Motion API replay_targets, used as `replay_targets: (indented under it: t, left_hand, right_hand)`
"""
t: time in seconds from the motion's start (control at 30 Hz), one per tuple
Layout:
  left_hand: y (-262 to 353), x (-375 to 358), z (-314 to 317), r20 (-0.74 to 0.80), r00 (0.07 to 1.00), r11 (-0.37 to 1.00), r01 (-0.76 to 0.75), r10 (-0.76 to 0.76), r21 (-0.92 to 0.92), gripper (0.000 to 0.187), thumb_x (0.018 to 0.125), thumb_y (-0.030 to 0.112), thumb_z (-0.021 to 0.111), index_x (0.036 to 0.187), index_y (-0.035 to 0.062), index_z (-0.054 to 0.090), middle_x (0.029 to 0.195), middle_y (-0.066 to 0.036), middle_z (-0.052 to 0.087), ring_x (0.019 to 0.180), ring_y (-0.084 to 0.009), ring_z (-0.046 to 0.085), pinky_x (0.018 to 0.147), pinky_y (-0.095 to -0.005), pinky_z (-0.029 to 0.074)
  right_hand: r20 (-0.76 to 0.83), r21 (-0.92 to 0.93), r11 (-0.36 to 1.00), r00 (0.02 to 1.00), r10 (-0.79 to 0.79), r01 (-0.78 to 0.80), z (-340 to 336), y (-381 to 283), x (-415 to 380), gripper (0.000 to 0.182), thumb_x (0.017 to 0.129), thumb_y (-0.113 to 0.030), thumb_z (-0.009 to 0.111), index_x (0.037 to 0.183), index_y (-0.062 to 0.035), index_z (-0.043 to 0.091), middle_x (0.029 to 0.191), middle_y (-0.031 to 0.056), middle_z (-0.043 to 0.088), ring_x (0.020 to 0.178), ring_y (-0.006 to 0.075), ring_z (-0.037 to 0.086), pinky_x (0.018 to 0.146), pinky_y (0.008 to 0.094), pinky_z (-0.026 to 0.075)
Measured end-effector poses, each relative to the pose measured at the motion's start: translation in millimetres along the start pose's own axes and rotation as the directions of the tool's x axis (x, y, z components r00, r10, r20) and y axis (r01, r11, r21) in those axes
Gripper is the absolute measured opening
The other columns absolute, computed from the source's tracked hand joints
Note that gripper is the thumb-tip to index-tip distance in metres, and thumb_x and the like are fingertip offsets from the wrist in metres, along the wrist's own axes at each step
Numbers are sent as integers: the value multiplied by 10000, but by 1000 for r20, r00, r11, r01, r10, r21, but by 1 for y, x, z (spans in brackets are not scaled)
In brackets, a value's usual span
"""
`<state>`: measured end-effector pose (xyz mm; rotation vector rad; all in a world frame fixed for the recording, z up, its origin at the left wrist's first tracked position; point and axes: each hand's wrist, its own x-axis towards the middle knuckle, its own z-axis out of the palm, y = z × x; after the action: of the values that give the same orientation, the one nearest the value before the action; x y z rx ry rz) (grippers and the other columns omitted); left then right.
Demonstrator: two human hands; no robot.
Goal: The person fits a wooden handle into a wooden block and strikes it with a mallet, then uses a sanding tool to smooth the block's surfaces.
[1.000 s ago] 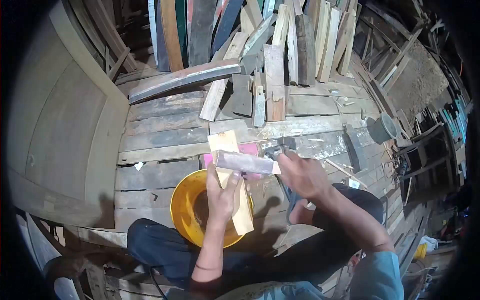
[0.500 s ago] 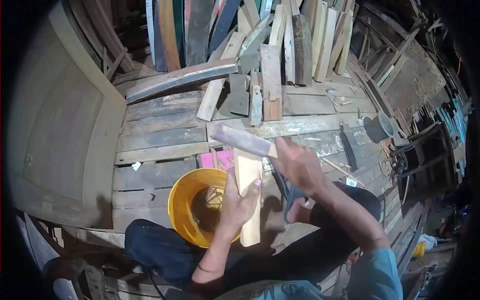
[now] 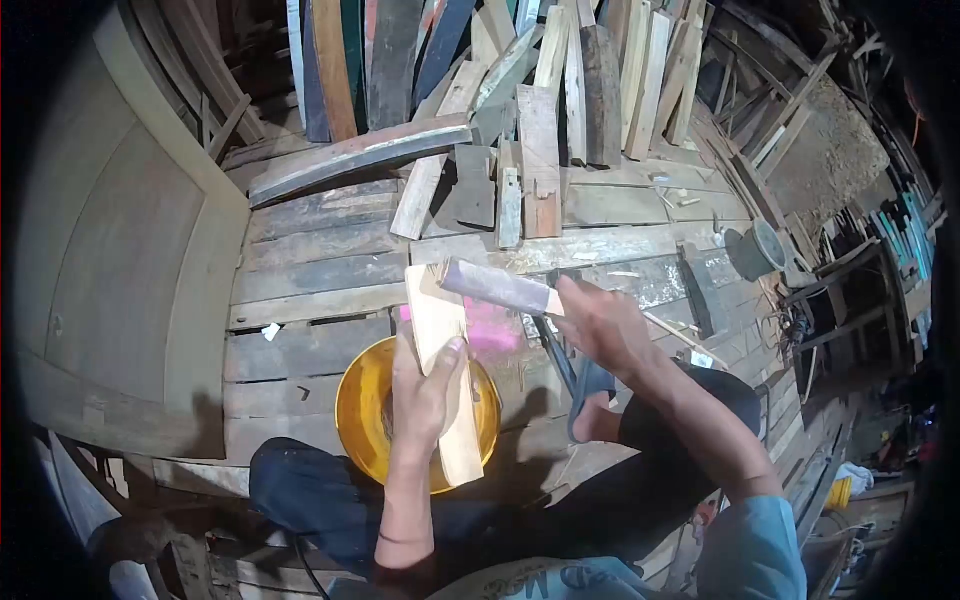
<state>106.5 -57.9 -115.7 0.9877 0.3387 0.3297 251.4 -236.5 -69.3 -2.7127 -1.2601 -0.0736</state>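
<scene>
My left hand (image 3: 425,395) is wrapped round a pale wooden piece (image 3: 436,312), its thumb pressed on the near face. The piece leans upward and left over the yellow bucket (image 3: 490,400), hiding part of the bucket's opening. In my right hand (image 3: 605,325) is the pale handle of a flat, purple-grey tool (image 3: 497,285). Its far end overlaps the upper right edge of the wooden piece in this view. Behind the wood, a pink object (image 3: 493,328) lies on the floor, partly covered.
Wooden boards (image 3: 600,95) lean at the back, with a long plank (image 3: 360,160) lying before them. At left stands a panelled door (image 3: 125,250). A grey bucket (image 3: 762,250) sits at right. My sandalled foot (image 3: 590,400) rests on the plank floor (image 3: 290,355).
The wooden piece has moved left and up with my left hand and now tilts left. The purple-grey tool has shifted slightly right and down, its far end now at the wood's right edge.
</scene>
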Motion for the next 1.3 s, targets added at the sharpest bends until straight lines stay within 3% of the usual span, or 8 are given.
replay_targets:
  t: [0.13,0.3,0.43,0.67,0.77,0.9,1.07,1.3]
  left_hand:
    - [-19,-11,24,68,982,855,-187,176,484,441,860,184,644,1197,-21,447,1005,-121,605,880,-153,585,795,-290,471]
    - [-11,3,1,-1,999,999,-40,40,30,251,880,126,567,1097,27,487,784,-84,593,497,-152,569,404,-283,491]
    - [-18,-11,21,36,987,912,-158,156,379,472,864,161,632,1247,-31,433,1110,-144,583,1021,-213,564,913,-326,428]
    - [5,-10,6,-31,992,990,124,-122,64,397,875,120,601,1216,-22,455,1062,-155,597,959,-184,579,836,-293,461]
    - [-23,-12,19,80,963,798,-258,256,545,390,881,128,600,1209,-22,454,1064,-159,597,969,-197,570,866,-296,442]
    - [4,-10,8,7,992,985,123,-125,118,346,884,100,584,1189,1,453,986,-103,599,860,-137,573,763,-277,474]
    - [-31,-12,22,48,978,829,-199,204,523,462,853,199,644,1206,-25,446,1049,-142,604,952,-204,583,865,-324,450]
    - [-12,-13,16,41,994,940,-110,103,322,369,883,127,591,1193,-7,441,978,-109,598,819,-165,597,729,-294,492]
  right_hand:
    - [-204,-3,984,964,-173,176,-7,-15,11,229,828,-206,598,993,-90,490,715,126,621,618,353,631,525,439,499]
    - [-88,-22,996,992,-88,86,-3,9,5,276,844,-243,581,1067,-98,507,710,130,616,596,342,629,505,439,491]
    - [-196,-25,973,953,-229,229,1,-2,11,314,842,-223,591,1124,-105,515,748,121,627,582,323,627,488,420,494]
    - [-182,9,986,970,-163,168,-7,8,11,280,750,-171,700,941,-79,516,817,118,620,715,311,633,561,400,491]
    - [-162,-33,985,971,-173,170,-6,-9,13,280,743,-167,697,946,-90,521,776,102,604,649,324,620,548,421,485]
    - [-179,-62,990,975,-133,123,-6,14,11,297,746,-179,692,986,-111,532,770,99,602,639,325,618,538,422,483]
    - [-246,-85,971,939,-239,225,3,6,14,262,793,-211,631,1024,-110,560,734,93,601,614,297,624,503,412,486]
    - [-219,-45,974,949,-227,223,-3,15,16,298,770,-215,652,1031,-115,548,804,94,608,657,313,621,544,412,493]
